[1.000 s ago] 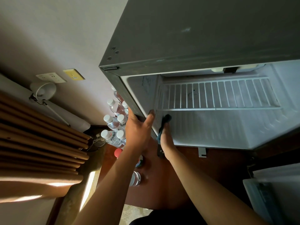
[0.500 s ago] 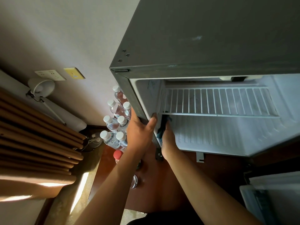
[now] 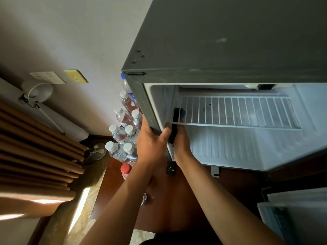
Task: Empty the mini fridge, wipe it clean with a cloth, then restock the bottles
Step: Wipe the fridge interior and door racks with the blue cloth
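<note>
The upper right of the view is filled by the dark grey mini fridge (image 3: 230,41), which is seen from above with its white interior exposed. A white wire shelf (image 3: 235,112) is fitted across the cavity, and nothing is stored on it or on the ribbed floor beneath. The white inner face of the open fridge door (image 3: 297,216) is seen at the lower right. The fridge is carried on a reddish-brown wooden table (image 3: 169,200). A pleated brown curtain (image 3: 35,156) is hung along the left edge, and a white lamp (image 3: 38,91) is mounted on the wall below a socket plate (image 3: 47,77) and a yellow plate (image 3: 76,76).

A cluster of clear water bottles (image 3: 123,135) with white caps is stood upright on the table just beside the fridge's left wall, outside it. One red-capped bottle (image 3: 126,169) is placed nearest the viewer, partly hidden by the left forearm.

The left hand (image 3: 152,142) is wrapped around the front left edge of the fridge casing, thumb inside the frame and fingers on the outer wall. The right hand (image 3: 182,140) is closed on a dark cloth (image 3: 177,115), which is pressed against the left inner wall, reaching up behind the front corner of the wire shelf. A small black switch (image 3: 170,167) is seen below the fridge's front edge between the two wrists.
</note>
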A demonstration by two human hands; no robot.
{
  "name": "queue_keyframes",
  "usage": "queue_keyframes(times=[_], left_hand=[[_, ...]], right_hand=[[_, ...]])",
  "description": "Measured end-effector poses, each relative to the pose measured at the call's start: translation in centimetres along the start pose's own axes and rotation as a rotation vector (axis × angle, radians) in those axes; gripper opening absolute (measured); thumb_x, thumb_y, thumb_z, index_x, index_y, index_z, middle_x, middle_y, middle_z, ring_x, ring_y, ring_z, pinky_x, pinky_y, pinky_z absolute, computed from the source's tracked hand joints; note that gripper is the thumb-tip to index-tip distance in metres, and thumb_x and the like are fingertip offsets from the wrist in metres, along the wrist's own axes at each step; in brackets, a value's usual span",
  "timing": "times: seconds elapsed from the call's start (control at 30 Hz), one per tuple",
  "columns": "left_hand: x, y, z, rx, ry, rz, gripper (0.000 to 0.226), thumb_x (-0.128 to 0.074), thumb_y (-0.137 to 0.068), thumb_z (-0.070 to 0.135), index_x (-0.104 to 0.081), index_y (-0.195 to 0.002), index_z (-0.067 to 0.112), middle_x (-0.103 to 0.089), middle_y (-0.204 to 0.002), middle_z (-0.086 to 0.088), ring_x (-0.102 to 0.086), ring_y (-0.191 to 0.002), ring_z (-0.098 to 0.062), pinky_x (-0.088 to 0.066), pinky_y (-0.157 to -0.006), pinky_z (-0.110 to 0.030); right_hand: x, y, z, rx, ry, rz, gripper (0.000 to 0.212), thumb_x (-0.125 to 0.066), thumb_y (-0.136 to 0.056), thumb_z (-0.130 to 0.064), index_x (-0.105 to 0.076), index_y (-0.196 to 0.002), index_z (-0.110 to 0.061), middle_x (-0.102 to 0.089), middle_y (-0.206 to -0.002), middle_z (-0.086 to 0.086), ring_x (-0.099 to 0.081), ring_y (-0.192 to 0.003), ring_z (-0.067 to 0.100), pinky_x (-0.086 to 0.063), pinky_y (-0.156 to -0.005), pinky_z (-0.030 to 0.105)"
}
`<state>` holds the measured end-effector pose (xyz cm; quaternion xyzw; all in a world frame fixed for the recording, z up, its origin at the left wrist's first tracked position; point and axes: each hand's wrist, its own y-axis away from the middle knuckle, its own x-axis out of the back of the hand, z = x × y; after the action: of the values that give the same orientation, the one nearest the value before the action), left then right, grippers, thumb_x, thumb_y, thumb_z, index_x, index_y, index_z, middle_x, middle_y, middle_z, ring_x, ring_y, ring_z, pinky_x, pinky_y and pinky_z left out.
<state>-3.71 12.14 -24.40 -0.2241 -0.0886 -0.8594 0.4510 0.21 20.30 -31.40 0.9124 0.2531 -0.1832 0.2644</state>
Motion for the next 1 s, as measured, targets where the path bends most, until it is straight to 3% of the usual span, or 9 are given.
queue_keyframes(times=[0.13,0.23,0.5,0.6,0.7,0.8,0.87,0.93,1.0], left_hand=[[0.1,-0.1,-0.1,-0.007,-0.014,-0.007,0.039,-0.072,-0.084,0.027,-0.054,-0.119,0.026,-0.068,-0.081,0.021,-0.065,-0.072,0.005,-0.047,-0.061,-0.011],[0.0,-0.1,-0.1,-0.008,-0.018,-0.002,0.04,-0.072,-0.083,0.028,-0.055,-0.12,0.024,-0.068,-0.08,0.02,-0.064,-0.071,0.006,-0.046,-0.061,-0.011],[0.1,-0.1,-0.2,-0.022,-0.026,-0.015,0.043,-0.072,-0.085,0.024,-0.054,-0.124,0.026,-0.066,-0.084,0.028,-0.062,-0.076,0.012,-0.045,-0.063,-0.005],[0.1,-0.2,-0.4,-0.026,-0.038,-0.019,0.046,-0.072,-0.085,0.026,-0.053,-0.126,0.026,-0.067,-0.089,0.023,-0.063,-0.078,0.011,-0.048,-0.068,-0.015],[0.1,-0.2,-0.4,-0.027,-0.026,-0.017,0.048,-0.072,-0.084,0.031,-0.052,-0.127,0.028,-0.068,-0.091,0.024,-0.064,-0.08,0.01,-0.053,-0.076,-0.025],[0.2,-0.2,-0.4,-0.029,-0.024,-0.023,0.051,-0.071,-0.082,0.036,-0.05,-0.128,0.029,-0.068,-0.094,0.023,-0.065,-0.082,0.008,-0.055,-0.079,-0.03],[0.2,-0.2,-0.3,-0.033,-0.021,-0.025,0.049,-0.072,-0.085,0.028,-0.05,-0.128,0.027,-0.067,-0.093,0.023,-0.064,-0.081,0.009,-0.054,-0.077,-0.028],[0.2,-0.2,-0.3,-0.043,-0.017,-0.023,0.046,-0.072,-0.085,0.025,-0.051,-0.126,0.027,-0.066,-0.093,0.024,-0.062,-0.08,0.012,-0.05,-0.073,-0.021],[0.2,-0.1,-0.2,-0.048,-0.005,-0.018,0.046,-0.071,-0.084,0.028,-0.051,-0.125,0.028,-0.066,-0.093,0.025,-0.062,-0.081,0.012,-0.048,-0.073,-0.018]], right_hand=[[-0.5,-0.6,1.1,0.052,0.115,0.022,0.05,-0.043,-0.095,-0.051,-0.061,-0.127,-0.017,-0.07,-0.116,0.005,-0.064,-0.111,0.019,-0.05,-0.098,0.035],[-0.1,-0.7,1.4,0.084,0.179,0.052,0.046,-0.036,-0.104,-0.042,-0.052,-0.137,-0.015,-0.062,-0.129,0.008,-0.058,-0.118,0.016,-0.046,-0.1,0.028],[1.4,-3.3,4.9,0.008,0.195,0.041,0.073,-0.045,-0.087,-0.073,-0.047,-0.143,-0.026,-0.055,-0.141,0.002,-0.052,-0.129,0.016,-0.04,-0.112,0.041],[2.4,-2.6,5.4,-0.11,0.176,0.062,0.064,-0.043,-0.081,-0.078,-0.052,-0.118,-0.027,-0.057,-0.1,-0.013,-0.056,-0.088,0.0,-0.046,-0.075,0.012],[3.4,-2.0,6.9,-0.229,0.127,0.116,0.042,-0.04,-0.087,-0.074,-0.05,-0.088,-0.033,-0.057,-0.063,-0.02,-0.051,-0.061,-0.004,-0.038,-0.058,0.012],[3.0,-2.1,6.4,-0.275,0.09,0.188,0.039,-0.037,-0.095,-0.066,-0.045,-0.077,-0.032,-0.054,-0.046,-0.017,-0.048,-0.055,0.002,-0.036,-0.054,0.018],[2.5,-2.4,5.9,-0.25,0.15,0.217,0.044,-0.035,-0.097,-0.063,-0.051,-0.085,-0.024,-0.058,-0.062,-0.007,-0.047,-0.058,0.004,-0.037,-0.052,0.017],[1.8,-2.8,5.6,-0.181,0.151,0.26,0.06,-0.036,-0.088,-0.069,-0.056,-0.112,-0.018,-0.065,-0.098,0.008,-0.055,-0.07,0.006,-0.045,-0.058,0.018],[1.5,-3.5,6.0,-0.138,0.143,0.25,0.08,-0.035,-0.081,-0.073,-0.045,-0.14,-0.021,-0.058,-0.131,0.009,-0.06,-0.103,0.019,-0.052,-0.088,0.036]])
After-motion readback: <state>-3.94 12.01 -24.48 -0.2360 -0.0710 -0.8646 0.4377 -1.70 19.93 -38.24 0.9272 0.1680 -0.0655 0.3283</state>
